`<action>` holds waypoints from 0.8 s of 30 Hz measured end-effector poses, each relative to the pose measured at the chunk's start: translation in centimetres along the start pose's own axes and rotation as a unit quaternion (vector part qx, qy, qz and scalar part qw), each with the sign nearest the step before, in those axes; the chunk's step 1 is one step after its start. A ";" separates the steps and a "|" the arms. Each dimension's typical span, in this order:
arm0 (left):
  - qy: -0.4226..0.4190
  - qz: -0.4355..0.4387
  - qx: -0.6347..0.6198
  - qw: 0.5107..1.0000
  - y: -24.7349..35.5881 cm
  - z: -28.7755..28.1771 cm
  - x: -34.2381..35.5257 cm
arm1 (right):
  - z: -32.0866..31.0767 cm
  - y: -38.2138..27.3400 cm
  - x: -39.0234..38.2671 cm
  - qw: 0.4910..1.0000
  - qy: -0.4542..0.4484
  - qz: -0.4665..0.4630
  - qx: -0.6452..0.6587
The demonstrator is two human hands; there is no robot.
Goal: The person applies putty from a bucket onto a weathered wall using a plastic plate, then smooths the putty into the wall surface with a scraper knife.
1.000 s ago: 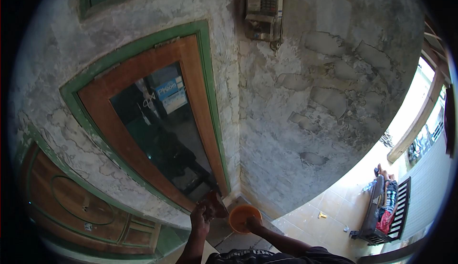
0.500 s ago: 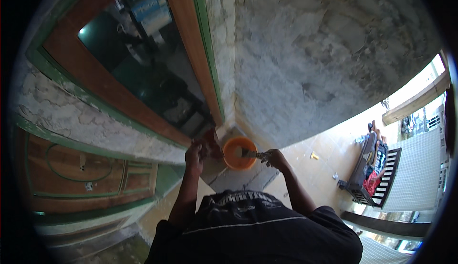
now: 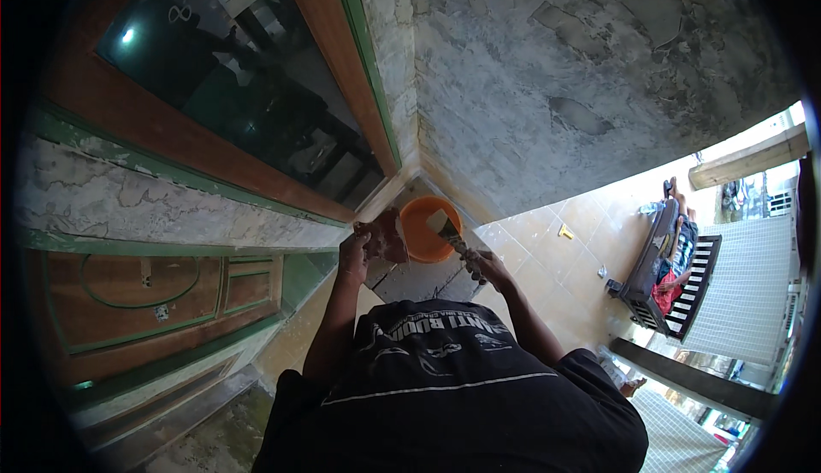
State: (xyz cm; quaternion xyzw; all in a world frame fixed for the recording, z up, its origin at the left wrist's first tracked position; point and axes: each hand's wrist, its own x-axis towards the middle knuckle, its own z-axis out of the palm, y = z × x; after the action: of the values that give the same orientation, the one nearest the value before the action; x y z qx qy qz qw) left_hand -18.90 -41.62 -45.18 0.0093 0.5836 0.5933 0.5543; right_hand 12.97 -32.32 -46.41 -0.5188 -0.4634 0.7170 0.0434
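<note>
My right hand [image 3: 486, 269] is closed round the handle of a putty-smeared putty knife [image 3: 448, 232]. Its pale-coated blade points up and left over an orange bucket [image 3: 418, 213] on the floor in the corner. To the left of the bucket, my left hand [image 3: 354, 253] grips a flat reddish-brown piece [image 3: 387, 238], whose right side comes up against or over the bucket's rim. The kind of this piece cannot be made out. Inside the bucket the bottom is too small to read clearly.
A patchy grey plastered wall [image 3: 556, 88] rises beyond the bucket. At left stand a wood-framed window [image 3: 342, 62] and wooden panels [image 3: 145, 302]. On the tiled floor lies a small yellow object [image 3: 566, 232]. Farther right, a person [image 3: 680, 251] reclines on a dark slatted bench [image 3: 694, 298].
The view has shifted, and the bucket sits higher in it. The putty knife has swung from nearly level to slanting, blade up and left. The reddish-brown piece now shows more clearly beside the bucket.
</note>
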 end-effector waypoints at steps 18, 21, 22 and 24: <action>-0.174 -0.038 0.064 0.982 0.2 3.8 1.4 | 1.7 -2.2 -1.5 0.854 0.251 -0.326 -0.317; -0.189 -0.042 0.024 0.981 0.4 3.3 1.1 | 0.8 -2.5 -2.9 0.838 0.253 -0.348 -0.335; -0.193 -0.047 0.013 0.980 0.7 3.3 0.7 | 0.6 -2.7 -3.4 0.839 0.252 -0.347 -0.335; -0.206 -0.053 -0.018 0.977 1.1 3.5 0.2 | 0.1 -2.7 -4.2 0.833 0.252 -0.334 -0.362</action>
State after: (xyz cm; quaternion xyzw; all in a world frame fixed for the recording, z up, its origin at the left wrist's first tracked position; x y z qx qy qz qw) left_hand -17.41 -38.76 -43.45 0.0902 0.4462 0.5585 0.6934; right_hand 13.67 -33.13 -41.49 -0.4739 -0.8079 0.2843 0.2050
